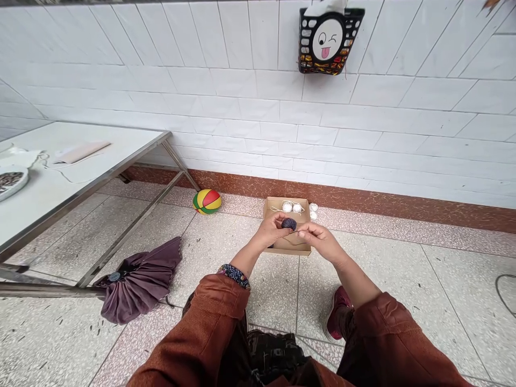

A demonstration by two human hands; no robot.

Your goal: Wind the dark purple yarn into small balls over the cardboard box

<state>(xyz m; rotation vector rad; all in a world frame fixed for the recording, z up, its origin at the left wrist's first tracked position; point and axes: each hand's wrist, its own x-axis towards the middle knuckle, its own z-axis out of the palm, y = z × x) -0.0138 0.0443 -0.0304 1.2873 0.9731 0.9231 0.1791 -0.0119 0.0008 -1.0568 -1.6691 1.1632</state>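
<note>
My left hand [274,230] is closed around a small dark blue-grey ball of yarn [288,224]. Close to its right, the fingers of my right hand [318,239] pinch what looks like the loose yarn end, a thin strand between the hands. Both hands are over an open cardboard box [268,207] on the floor. Inside the box, near its back wall, sit two white balls of yarn [292,206] with loose strands. Two more white balls [313,210] rest on the floor against the box's right side.
A striped ball [207,201] lies by the wall at the left. A folded purple umbrella [141,279] is beside the leg of a white-topped table [97,134]. On the wall hangs a black basket [331,40]. My red shoe [337,313] stands below my right arm.
</note>
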